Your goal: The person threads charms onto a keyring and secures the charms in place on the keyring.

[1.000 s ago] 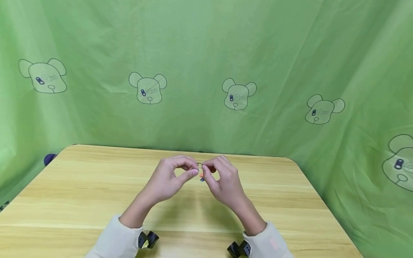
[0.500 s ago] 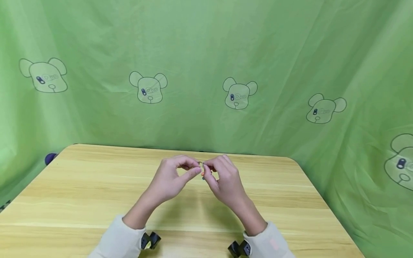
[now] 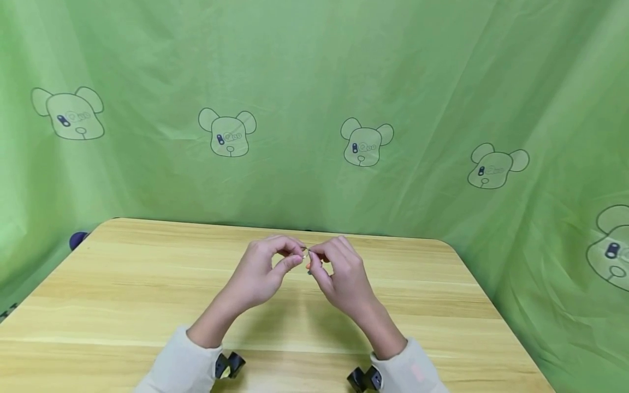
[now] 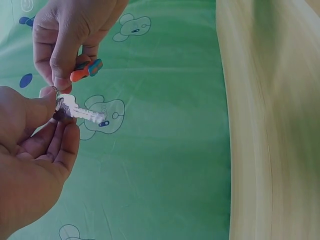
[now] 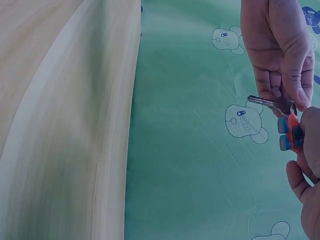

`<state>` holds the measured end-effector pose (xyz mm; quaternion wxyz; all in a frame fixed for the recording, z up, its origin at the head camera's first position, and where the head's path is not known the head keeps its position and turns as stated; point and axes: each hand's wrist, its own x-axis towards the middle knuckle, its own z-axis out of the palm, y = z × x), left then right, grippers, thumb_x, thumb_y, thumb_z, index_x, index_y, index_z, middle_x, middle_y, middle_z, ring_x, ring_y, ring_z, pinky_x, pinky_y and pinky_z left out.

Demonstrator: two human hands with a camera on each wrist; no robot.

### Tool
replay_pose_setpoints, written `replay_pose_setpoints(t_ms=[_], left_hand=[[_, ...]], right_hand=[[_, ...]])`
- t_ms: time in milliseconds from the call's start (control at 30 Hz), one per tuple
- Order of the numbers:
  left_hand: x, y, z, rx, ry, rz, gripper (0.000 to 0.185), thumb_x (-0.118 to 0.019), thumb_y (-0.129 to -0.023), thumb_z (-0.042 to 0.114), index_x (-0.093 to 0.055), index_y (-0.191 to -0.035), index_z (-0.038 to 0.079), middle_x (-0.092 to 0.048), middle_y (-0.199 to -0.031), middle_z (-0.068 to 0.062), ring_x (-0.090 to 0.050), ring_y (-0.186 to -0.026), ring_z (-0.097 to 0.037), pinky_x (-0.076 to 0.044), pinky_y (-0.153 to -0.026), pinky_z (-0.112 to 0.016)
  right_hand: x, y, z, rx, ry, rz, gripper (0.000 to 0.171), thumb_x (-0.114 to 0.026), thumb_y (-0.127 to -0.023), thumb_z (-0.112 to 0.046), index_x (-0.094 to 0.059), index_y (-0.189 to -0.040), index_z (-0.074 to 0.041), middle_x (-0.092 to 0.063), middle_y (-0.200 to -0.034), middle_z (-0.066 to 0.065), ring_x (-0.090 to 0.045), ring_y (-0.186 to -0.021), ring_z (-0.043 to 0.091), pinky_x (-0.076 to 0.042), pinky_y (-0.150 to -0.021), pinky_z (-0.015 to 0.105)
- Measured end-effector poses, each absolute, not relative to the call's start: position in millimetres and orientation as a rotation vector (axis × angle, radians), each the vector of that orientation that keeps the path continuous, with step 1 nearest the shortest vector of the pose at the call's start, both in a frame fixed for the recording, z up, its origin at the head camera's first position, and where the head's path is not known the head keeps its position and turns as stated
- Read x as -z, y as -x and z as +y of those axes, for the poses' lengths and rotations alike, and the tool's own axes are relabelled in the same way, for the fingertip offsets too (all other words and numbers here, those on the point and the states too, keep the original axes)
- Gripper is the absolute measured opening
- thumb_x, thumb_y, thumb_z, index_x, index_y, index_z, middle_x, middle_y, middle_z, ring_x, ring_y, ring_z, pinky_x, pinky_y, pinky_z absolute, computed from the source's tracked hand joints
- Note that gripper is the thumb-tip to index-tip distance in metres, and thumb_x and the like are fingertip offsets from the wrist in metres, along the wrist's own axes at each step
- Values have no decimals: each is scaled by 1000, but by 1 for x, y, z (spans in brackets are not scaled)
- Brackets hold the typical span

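My left hand (image 3: pixel 262 270) pinches a silver key (image 4: pixel 86 113) by its head, between thumb and fingertips, with the blade sticking out. Facing it, my right hand (image 3: pixel 342 273) pinches a thin metal key ring (image 4: pixel 55 90) between thumb and forefinger. From the right fingers hangs a small orange and blue charm (image 5: pixel 291 131), close beside the key in the right wrist view. The fingertips of both hands nearly meet above the table. Fingers hide most of the ring, so whether the key is threaded on it I cannot tell.
A light wood-grain table (image 3: pixel 147 305) lies beneath both hands. Green curtain (image 3: pixel 295 65) with printed bear heads surrounds its back and sides. Black wrist cameras (image 3: pixel 363 379) sit at both cuffs. A dark purple round object (image 3: pixel 77 240) shows past the left table edge.
Both hands stay nearly in place. The left hand has shifted slightly up and right since a second ago, and its thumb tip has drawn back a little in the last half second.
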<state>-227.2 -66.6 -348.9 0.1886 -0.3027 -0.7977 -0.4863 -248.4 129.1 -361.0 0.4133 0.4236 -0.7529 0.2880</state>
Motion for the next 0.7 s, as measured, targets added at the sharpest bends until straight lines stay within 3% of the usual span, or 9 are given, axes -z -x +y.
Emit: replay_pose_setpoints(t_ms=[700], left_hand=[[352, 230, -65, 1338, 821, -2226, 5, -75, -95, 16, -76, -96, 11, -73, -90, 8, -67, -84, -7, -58, -77, -38]], right_hand=[[363, 250, 129, -659, -1047, -1873, 8, -60, -95, -2, -67, -91, -2, -64, -81, 4, -57, -75, 19, -48, -65, 27]])
